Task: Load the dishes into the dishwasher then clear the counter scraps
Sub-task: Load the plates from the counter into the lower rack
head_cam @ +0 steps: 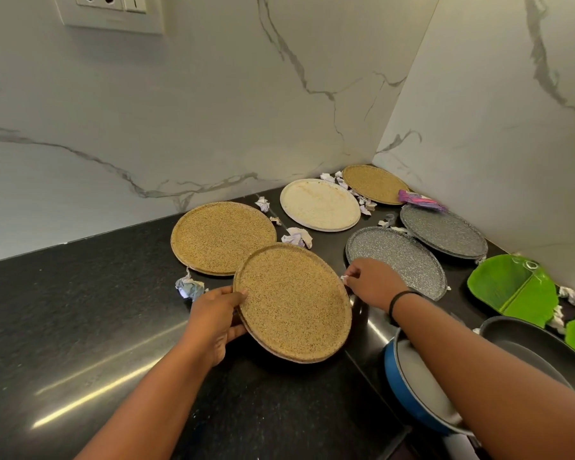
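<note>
The left hand (217, 322) grips a round speckled tan plate (294, 302) by its near-left rim, tilted above the black granite counter (80, 310); a second rim seems to show beneath it, though I cannot tell for sure. Two more tan plates lie flat, one just behind (223, 237), one in the corner (374, 184). Two speckled grey plates (397, 258) (443, 230) and one white plate (320, 204) lie between. The right hand (372, 282) pinches a small white paper scrap (344, 278) beside the held plate. Crumpled paper balls (297, 237) lie scattered among the plates. The right forearm hides part of a blue pan (408, 390); green leaf-shaped dishes (511, 288) are cut off at right.
</note>
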{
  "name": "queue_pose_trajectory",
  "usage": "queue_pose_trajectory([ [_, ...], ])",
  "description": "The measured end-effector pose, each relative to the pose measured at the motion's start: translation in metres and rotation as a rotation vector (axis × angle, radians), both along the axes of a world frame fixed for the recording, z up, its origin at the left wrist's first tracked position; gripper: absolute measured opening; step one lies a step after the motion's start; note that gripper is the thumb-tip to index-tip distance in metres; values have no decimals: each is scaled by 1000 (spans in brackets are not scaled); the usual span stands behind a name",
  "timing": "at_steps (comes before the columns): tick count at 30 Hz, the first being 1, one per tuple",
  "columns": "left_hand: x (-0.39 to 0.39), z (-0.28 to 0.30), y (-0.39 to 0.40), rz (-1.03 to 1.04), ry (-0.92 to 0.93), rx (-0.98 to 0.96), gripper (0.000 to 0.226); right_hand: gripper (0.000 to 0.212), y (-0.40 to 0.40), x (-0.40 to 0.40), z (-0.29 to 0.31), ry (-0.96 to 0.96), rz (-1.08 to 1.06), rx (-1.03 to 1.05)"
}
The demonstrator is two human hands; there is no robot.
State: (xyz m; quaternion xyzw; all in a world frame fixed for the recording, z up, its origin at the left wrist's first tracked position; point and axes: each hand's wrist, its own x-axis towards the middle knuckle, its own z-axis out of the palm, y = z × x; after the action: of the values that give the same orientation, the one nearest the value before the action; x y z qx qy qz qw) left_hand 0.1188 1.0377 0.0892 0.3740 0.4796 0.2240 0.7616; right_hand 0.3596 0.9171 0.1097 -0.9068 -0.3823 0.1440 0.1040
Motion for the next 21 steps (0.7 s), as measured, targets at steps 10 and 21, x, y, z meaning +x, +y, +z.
queue_pose_trajectory([
  [10,-75,20,15,99,42,1,20,10,18,12,-1,126,-35,39],
  [21,-69,49,8,-20,-88,-32,16,33,-6,-10,39,597,-243,327],
])
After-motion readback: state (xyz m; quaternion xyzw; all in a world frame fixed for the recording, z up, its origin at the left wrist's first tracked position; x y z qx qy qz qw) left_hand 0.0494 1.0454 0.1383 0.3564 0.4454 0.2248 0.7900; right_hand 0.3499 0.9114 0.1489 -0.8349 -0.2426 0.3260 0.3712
